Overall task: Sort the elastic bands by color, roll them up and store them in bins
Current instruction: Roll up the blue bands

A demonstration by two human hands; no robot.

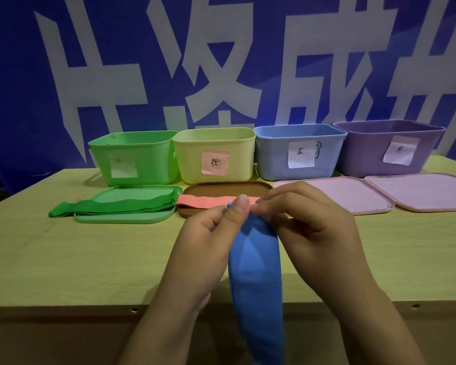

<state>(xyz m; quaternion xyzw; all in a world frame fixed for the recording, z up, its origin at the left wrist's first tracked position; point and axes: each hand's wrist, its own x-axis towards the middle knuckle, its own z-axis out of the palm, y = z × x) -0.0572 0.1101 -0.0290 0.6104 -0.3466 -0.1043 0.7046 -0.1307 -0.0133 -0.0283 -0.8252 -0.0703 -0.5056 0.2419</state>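
Blue band (254,280) pinched at its top end by both hands, left hand (208,241) and right hand (311,219) meeting there. Long axis hangs straight down toward the person. Blue bin (299,152) lies beyond, nearer the right hand.

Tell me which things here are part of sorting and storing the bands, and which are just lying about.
In the job:
blue band, pinched at its top by the left hand and right hand
green bands
pink band
green bin, yellow bin, blue bin, purple bin

Lying about:
green lid, brown lid, two pink lids
banner
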